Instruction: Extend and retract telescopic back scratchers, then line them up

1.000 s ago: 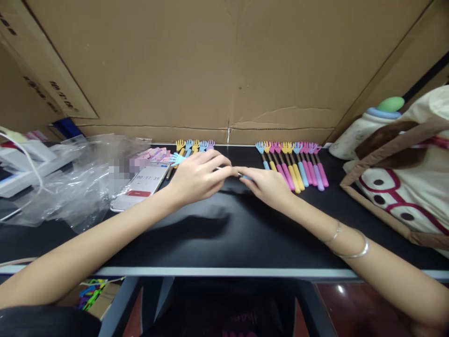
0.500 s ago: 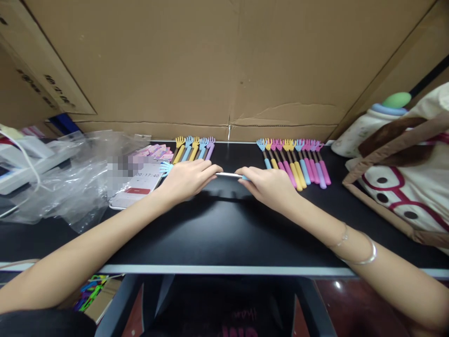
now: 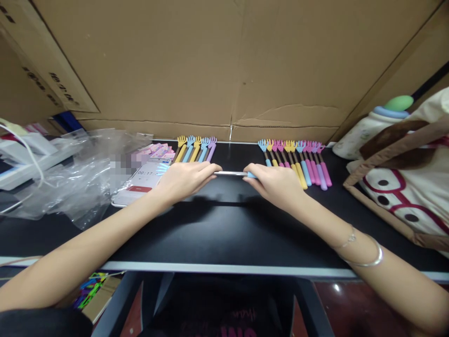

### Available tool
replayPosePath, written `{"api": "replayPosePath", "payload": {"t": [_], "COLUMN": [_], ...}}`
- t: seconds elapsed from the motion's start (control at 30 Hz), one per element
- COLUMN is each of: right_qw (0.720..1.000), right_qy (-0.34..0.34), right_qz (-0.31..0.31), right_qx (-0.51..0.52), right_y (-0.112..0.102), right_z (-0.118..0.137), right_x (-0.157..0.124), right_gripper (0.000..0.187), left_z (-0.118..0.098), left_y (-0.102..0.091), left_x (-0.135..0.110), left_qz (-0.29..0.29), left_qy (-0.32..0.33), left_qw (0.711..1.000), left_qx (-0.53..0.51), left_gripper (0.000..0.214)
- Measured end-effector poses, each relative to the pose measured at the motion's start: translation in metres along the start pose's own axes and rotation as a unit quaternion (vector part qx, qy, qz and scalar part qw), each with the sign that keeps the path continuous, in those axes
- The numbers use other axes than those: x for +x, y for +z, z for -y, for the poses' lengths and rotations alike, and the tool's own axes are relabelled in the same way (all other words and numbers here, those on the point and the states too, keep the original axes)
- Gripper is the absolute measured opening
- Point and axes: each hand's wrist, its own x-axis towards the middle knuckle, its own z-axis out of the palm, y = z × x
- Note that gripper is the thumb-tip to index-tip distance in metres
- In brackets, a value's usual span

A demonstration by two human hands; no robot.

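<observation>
Between my two hands a back scratcher [image 3: 231, 173] with a silver metal rod is held level above the black table. My left hand [image 3: 187, 180] is closed round its claw end; light blue claw fingers stick out on the left of that hand. My right hand [image 3: 275, 182] is closed on the light blue handle, most of which it hides. Behind my left hand lies a group of several back scratchers [image 3: 196, 149] in yellow, blue and purple. Another row of back scratchers [image 3: 312, 164], with pink ones too, lies behind and right of my right hand.
On the left are a phone [image 3: 138, 182] showing a timer, a crumpled clear plastic bag [image 3: 84, 173] and pink cards [image 3: 157, 150]. A cloth bag [image 3: 396, 187] and a white bottle [image 3: 365, 131] stand at the right. A cardboard wall [image 3: 224, 65] closes off the back.
My hands have moved slightly apart, my right hand going right. More of the metal rod shows between them, and the blue handle end is more visible.
</observation>
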Motion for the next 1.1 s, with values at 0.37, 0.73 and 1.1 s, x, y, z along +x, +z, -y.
{"api": "replayPosePath", "payload": {"t": [0.37, 0.73, 1.1], "right_qw": [0.997, 0.989, 0.994], "right_qy": [-0.066, -0.134, -0.111], "right_qz": [0.004, -0.039, 0.017], "right_qx": [0.030, -0.047, 0.015], "right_y": [0.008, 0.006, 0.006], "right_z": [-0.011, -0.020, -0.020], "right_x": [0.000, 0.001, 0.002], "right_gripper": [0.026, 0.032, 0.033], "left_z": [-0.005, -0.007, -0.015], "left_y": [0.001, 0.005, 0.004], "left_x": [-0.001, 0.001, -0.002], "left_qz": [0.107, 0.197, 0.124], "left_qy": [-0.065, -0.107, -0.119], "left_qw": [0.983, 0.873, 0.930], "left_qx": [-0.136, -0.432, -0.324], "left_gripper": [0.031, 0.040, 0.035]}}
